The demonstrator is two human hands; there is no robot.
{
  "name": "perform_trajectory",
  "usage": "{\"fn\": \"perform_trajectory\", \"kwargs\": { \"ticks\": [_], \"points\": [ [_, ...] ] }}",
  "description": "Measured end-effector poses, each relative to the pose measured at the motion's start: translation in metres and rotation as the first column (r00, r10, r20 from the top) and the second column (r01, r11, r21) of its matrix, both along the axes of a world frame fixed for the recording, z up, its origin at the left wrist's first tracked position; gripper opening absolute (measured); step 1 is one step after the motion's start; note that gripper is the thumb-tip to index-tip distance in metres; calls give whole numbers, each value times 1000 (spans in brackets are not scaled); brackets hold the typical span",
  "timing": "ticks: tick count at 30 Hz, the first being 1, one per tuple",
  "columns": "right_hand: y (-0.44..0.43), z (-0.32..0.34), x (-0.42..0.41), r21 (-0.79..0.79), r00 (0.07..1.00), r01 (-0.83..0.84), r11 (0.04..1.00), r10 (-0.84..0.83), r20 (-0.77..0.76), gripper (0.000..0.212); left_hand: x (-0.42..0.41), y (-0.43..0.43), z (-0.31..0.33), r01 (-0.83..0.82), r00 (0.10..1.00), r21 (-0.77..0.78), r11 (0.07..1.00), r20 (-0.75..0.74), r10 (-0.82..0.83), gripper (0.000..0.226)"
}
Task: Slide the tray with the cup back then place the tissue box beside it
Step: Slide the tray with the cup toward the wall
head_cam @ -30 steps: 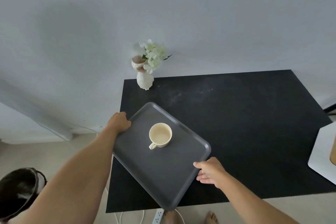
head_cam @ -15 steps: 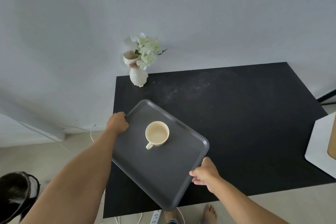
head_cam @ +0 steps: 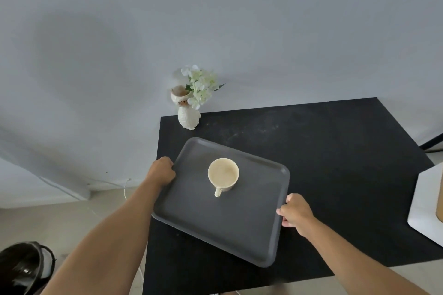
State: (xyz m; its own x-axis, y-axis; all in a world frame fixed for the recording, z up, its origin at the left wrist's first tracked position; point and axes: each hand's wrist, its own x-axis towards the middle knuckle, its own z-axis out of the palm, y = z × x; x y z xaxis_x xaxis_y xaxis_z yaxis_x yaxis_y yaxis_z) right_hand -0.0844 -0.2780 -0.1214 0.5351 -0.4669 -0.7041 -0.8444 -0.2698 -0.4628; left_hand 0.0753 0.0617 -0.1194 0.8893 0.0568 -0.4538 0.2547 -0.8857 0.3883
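A: Black table (head_cam: 335,163) against a pale wall. Left hand (head_cam: 161,172) and right hand (head_cam: 296,214) each clasp the grey tray (head_cam: 215,223); cup (head_cam: 223,173) stands centred

B: Risk?

A: A jerky push could topple the cup or knock the vase (head_cam: 188,118); tissue box not visible

Tray (head_cam: 215,218) has turned squarer to the table (head_cam: 335,163), now fully on it; cup (head_cam: 223,173) handle points nearer.

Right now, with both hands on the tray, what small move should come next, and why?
Probably keep sliding the tray toward the wall. The left hand and right hand grip opposite edges, the cup sits upright on it, and bare table remains behind it. The vase stands near its far corner, so steer slightly right.
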Motion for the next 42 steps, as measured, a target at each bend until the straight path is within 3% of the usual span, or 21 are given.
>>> {"fn": "perform_trajectory", "kwargs": {
  "ticks": [3, 6, 15, 24, 31, 42],
  "points": [
    [-18, 12, 14, -55, 999, -24, 998, 25, 22, 30, -3, -8, 7, 4, 999, -34, 999, -32, -5, 23],
    [-40, 23, 31, -109, 997, -59, 992, 63, 33, 26, -5, -20, 12, 0, 1000, -56, 998, -28, -2, 2],
    [-104, 38, 99, -177, 978, -193, 965, 203, 42, 10, 4, -68, 13, -173, 984, -171, 970, -77, 162, 22],
    [-152, 33, 182, -231, 950, -294, 927, 311, 40, 5, 42, -117, 9, -274, 962, -192, 942, -72, 264, 17],
    [-167, 16, 221, -230, 935, -321, 919, 347, 80, 22, 73, -130, -2, -288, 957, -161, 944, -30, 287, 12],
    [-174, -4, 253, -236, 921, -356, 904, 383, 77, 25, 107, -135, -17, -290, 957, -112, 951, -28, 289, 15]
  ]
}}
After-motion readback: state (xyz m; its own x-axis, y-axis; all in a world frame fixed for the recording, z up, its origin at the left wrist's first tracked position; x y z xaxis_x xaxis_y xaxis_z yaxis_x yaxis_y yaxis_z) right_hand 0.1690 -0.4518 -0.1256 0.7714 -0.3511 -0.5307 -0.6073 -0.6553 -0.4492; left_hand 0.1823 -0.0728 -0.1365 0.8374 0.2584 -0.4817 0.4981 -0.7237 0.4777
